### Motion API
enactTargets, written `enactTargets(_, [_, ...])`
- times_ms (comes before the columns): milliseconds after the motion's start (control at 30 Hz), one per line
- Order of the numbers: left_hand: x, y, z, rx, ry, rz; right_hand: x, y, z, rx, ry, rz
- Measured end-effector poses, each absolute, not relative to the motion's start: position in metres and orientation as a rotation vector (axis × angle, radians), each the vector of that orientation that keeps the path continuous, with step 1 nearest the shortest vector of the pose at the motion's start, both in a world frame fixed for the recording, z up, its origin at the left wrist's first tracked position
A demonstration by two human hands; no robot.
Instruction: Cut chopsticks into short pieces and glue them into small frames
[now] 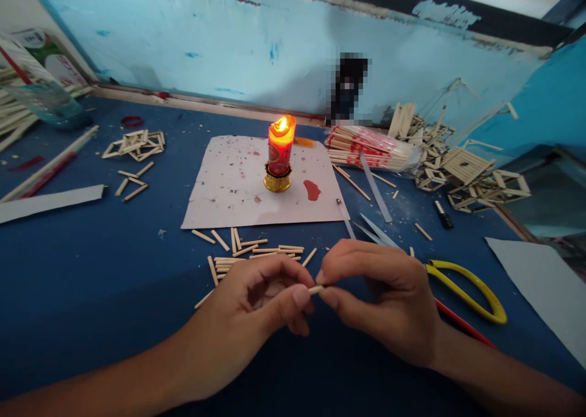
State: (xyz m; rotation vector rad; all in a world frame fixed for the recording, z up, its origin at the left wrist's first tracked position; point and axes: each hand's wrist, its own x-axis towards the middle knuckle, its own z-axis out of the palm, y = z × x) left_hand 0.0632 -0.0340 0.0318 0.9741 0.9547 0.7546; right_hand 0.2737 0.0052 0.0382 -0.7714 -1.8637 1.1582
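— What are the two hands doing?

— They're meeting at the fingertips; the left hand (pixel 242 313) is pinching one end of a short wooden stick (pixel 315 289) between thumb and finger, and the right hand (pixel 389 295) is pinching the other end

— So where is that stick sitting?

— It's bridging the small gap between the two hands, above the blue table (pixel 114 289); whether it's one piece or two, I cannot tell

— And what is lying just beyond the left hand?

— A scatter of short sticks (pixel 224 263) is lying there, the nearest ones partly hiding behind its knuckles

— Is something burning farther out?

— Yes, a red candle (pixel 279 151) is burning beyond both hands, standing upright in a gold holder (pixel 277 183); that's resting on a white sheet (pixel 229 185), and a red patch (pixel 312 190) is showing to the candle's right

— What about the right hand's side?

— Yellow-handled scissors (pixel 497 310) are lying just beside it, their blades pointing out past its knuckles; farther beyond, a packet of sticks (pixel 370 148) is resting near some stick frames (pixel 467 166)

— And off past the left hand?

— A smaller stick frame (pixel 137 141) is lying well beyond it, farther to the left
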Motion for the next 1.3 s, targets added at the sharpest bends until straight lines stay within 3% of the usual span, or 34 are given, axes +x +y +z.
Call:
enactTargets(467, [0.053, -0.036, 0.032, 1.14, 0.875, 0.743, 0.272, 0.004, 0.04, -0.751, -1.805, 1.3])
enactTargets(800, [0.062, -0.041, 0.031, 1.514, 1.085, 0.618, 0.273, 0.003, 0.037, -0.836, -1.947, 1.097])
enactTargets(1300, [0.059, -0.037, 0.033, 1.669, 1.102, 0.653, 0.271, 0.0, 0.039, -0.872, -1.999, 1.068])
